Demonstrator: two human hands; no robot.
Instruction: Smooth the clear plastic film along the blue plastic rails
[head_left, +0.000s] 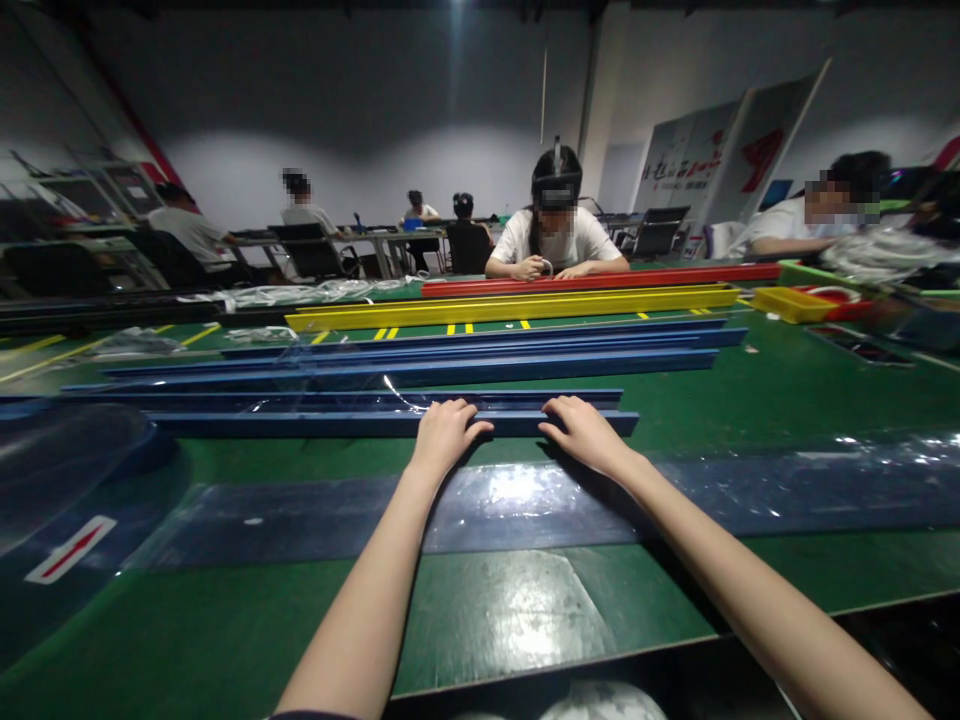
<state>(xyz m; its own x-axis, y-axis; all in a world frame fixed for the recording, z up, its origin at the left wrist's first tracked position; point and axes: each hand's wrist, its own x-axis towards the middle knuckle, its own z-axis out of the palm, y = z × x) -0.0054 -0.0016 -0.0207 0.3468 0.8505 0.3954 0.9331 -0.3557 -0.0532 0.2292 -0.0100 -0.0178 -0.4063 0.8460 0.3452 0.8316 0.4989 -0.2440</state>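
Both hands rest on the near blue channel rail (360, 424), which lies across the green table. My left hand (448, 430) curls over the rail's far wall, fingers bent around it and thumb pointing right. Near the rail's right end, my right hand (581, 428) grips it the same way, thumb pointing left. The fingertips of both hands are partly hidden inside the channel. Thin clear film (375, 385) lies on the rail left of my left hand. Under my forearms a wide clear plastic strip (300, 515) runs across the table.
More blue rails (465, 365), a yellow rail (525, 305) and a red rail (637, 280) lie farther back. A clear plastic roll (67, 500) with a red-arrow label is at left. A yellow tray (791, 305) stands at right. A person (555, 235) sits opposite.
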